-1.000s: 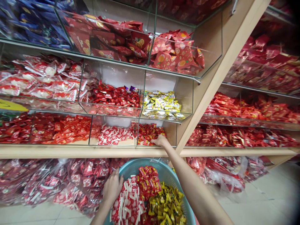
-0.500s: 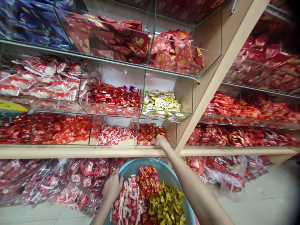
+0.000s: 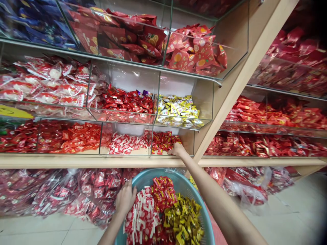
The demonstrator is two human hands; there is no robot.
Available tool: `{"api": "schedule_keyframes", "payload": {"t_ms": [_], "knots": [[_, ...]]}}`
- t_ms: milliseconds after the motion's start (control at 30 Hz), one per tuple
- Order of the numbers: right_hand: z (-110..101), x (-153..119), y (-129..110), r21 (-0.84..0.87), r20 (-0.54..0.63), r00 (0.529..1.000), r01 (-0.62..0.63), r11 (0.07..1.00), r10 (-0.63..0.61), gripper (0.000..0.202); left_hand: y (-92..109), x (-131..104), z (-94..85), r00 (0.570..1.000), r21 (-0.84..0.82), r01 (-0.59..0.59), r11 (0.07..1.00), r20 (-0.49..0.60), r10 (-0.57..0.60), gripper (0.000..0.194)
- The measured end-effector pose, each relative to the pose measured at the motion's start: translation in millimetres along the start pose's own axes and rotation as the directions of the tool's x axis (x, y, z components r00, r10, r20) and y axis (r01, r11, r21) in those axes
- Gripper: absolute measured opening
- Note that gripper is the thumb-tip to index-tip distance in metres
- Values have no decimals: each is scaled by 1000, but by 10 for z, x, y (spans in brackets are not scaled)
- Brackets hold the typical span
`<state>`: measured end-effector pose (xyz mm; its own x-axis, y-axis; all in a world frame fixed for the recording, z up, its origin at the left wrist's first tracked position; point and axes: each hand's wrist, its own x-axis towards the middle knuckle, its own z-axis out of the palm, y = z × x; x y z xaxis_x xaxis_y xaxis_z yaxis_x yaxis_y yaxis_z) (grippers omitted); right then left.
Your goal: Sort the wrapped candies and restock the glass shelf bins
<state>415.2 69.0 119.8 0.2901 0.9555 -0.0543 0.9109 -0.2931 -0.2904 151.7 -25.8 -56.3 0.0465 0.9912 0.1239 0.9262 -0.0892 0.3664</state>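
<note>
My left hand (image 3: 126, 198) grips the left rim of a blue-green plastic basket (image 3: 205, 207), its fingers wrapped over the edge. Inside lie red-and-white wrapped candies (image 3: 140, 217), small red candies with yellow print (image 3: 164, 194) and gold-wrapped candies (image 3: 182, 217). Reaching into the bottom-row shelf bin, my right hand (image 3: 177, 149) touches the right edge of a pile of small red candies (image 3: 161, 141). Its fingers point left and look extended, with the tips partly hidden; I see nothing held in them.
Clear dividers split the wooden shelf (image 3: 76, 161) into bins. Beside the reached bin are red-and-white candies (image 3: 129, 143); above it, yellow-and-white ones (image 3: 178, 110). A slanted wooden post (image 3: 245, 81) stands right of my arm. Plastic bags of candy (image 3: 89, 190) lie under the shelf.
The view has shifted slightly, so shelf and basket sit a little higher in the picture. My right hand stays at the red candies; my left stays on the basket rim.
</note>
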Motion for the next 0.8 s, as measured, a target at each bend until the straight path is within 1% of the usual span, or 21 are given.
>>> {"api": "schedule_keyframes", "payload": {"t_ms": [133,200,233,333,400,467,533,600,700,800], "knots": [[-248,-164,18,-61,22,1000,-12,998,14,52,10,3,-36,1000,41,-6,999,10,5,43],[-393,-265,44,-110,-9,1000,4,994,-5,47,15,4,-44,1000,50,-10,999,8,9,44],[-460,-328,59,-136,-43,999,20,991,-26,43,16,5,-44,1000,51,-11,999,11,11,45],[-576,-577,97,-155,-167,974,126,980,-152,29,17,4,-30,1000,46,-12,999,19,12,46],[-540,-778,119,-95,-203,946,236,967,-251,27,15,3,-19,1000,39,-15,999,14,14,45],[-394,-963,150,4,-180,928,333,943,-327,27,16,2,-14,1000,36,-16,999,7,16,44],[-151,-1091,205,102,-113,929,363,926,-351,28,22,0,-22,1000,39,-17,999,6,16,44],[157,-1152,291,139,-40,951,308,941,-306,29,32,-3,-37,1000,47,-17,999,8,17,44],[639,-1175,440,53,49,985,161,986,-163,29,45,-7,-57,1000,48,-7,999,15,7,44],[1023,-1213,527,-18,110,992,57,998,-54,28,47,-7,-59,1000,41,-4,999,18,3,44]]}}
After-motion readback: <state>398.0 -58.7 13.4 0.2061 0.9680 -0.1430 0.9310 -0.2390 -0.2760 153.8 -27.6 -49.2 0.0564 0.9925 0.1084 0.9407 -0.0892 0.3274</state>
